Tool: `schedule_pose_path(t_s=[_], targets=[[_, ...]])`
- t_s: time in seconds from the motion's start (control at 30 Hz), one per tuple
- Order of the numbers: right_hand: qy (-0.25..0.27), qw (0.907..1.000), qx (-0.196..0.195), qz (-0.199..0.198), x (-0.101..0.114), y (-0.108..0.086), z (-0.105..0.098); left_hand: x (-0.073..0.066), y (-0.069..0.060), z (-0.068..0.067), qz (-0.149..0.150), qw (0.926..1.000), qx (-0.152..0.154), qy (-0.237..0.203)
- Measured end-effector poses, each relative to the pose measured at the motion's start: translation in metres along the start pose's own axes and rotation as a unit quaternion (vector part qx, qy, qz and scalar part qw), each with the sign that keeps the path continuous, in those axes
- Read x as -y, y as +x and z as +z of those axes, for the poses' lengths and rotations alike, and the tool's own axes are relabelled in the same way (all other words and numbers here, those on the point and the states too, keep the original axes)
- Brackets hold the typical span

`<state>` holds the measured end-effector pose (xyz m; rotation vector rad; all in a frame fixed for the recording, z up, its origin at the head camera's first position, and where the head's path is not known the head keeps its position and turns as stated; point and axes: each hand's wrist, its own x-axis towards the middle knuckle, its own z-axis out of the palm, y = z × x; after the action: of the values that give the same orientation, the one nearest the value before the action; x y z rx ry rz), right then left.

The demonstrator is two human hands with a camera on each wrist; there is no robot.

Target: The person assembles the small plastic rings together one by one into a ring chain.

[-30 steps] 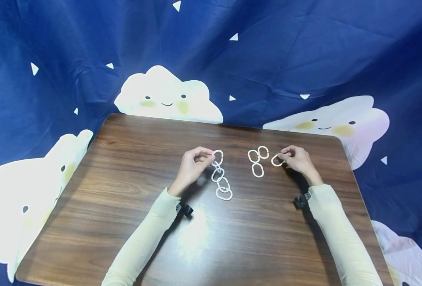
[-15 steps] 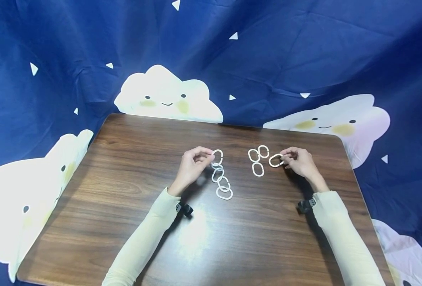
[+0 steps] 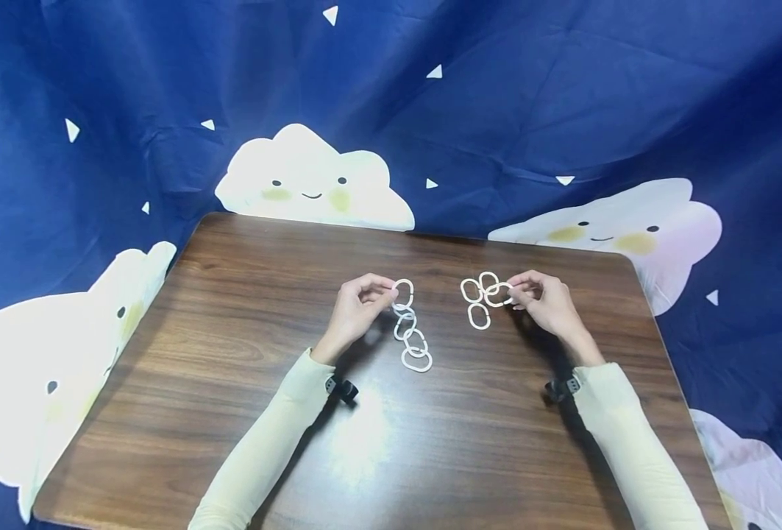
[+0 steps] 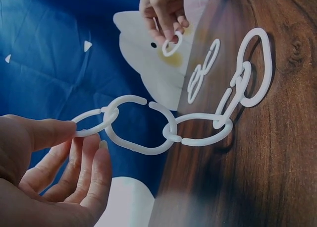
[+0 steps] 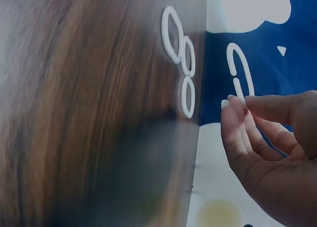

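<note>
Left hand pinches the near end link of a five-link white chain, that end raised, far end lying on the bench. Right hand pinches a single gapped white link, lifted near three loose links grouped right of the chain.

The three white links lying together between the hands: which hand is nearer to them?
Right. The right hand is just right of the three links, holding another link close by; the left hand is farther off, left of them, beyond the chain it pinches.
</note>
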<state>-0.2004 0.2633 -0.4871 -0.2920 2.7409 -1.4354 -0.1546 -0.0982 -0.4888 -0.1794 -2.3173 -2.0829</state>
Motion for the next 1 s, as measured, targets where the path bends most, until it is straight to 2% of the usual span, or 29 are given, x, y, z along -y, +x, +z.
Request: schedule_pose_path(t_s=[0.43,0.77,1.0], targets=[[0.049,0.9984,-0.016,-0.023,0.019,0.007,0.018,-0.001,0.000,0.000,0.005,1.0000,0.002,-0.008],[0.103,0.9944,0.002,-0.022,0.038,0.016,0.041,-0.001,-0.002,-0.001,-0.001,1.0000,-0.003,-0.007],[0.119,0.9927,0.007,-0.021,0.045,0.019,0.056,0.002,-0.003,0.000,-0.006,0.9999,-0.002,-0.015]])
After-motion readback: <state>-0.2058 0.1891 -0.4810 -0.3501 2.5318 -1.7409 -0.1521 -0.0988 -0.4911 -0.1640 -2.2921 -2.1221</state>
